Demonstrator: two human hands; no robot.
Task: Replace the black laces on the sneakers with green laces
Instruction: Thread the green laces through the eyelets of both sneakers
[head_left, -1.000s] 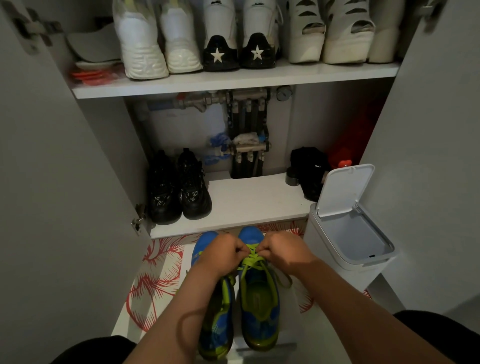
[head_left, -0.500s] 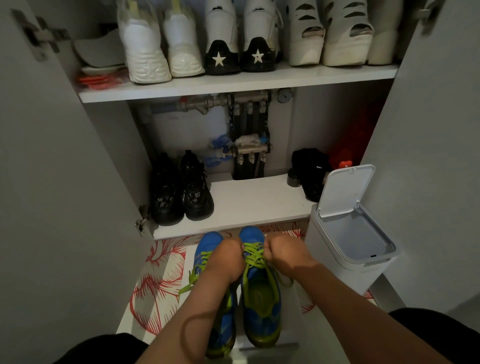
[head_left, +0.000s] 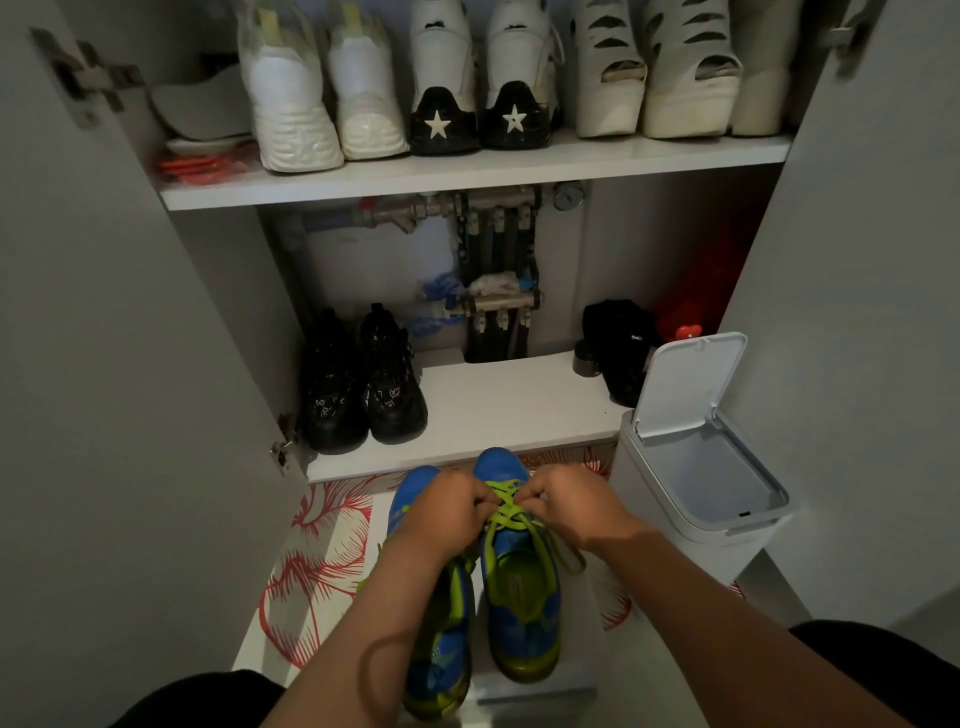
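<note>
Two blue and green sneakers stand side by side on a white surface in front of the cabinet, toes pointing away from me. The right sneaker (head_left: 519, 597) carries a green lace (head_left: 506, 512) crossing its eyelets. My left hand (head_left: 447, 514) and my right hand (head_left: 571, 506) are both fisted over its front, each pinching the green lace from one side. My left forearm covers much of the left sneaker (head_left: 441, 660). No black lace shows.
An open white bin (head_left: 696, 478) with its lid up stands right of the sneakers. Black shoes (head_left: 358, 384) sit on the cabinet's lower shelf (head_left: 519, 405); white shoes line the upper shelf. Open cabinet doors flank both sides. A red-patterned mat (head_left: 317, 561) lies underneath.
Both hands kept working the green lace on the right sneaker, dipping slightly nearer half a second ago and now back over the front eyelets. The sneakers stayed put.
</note>
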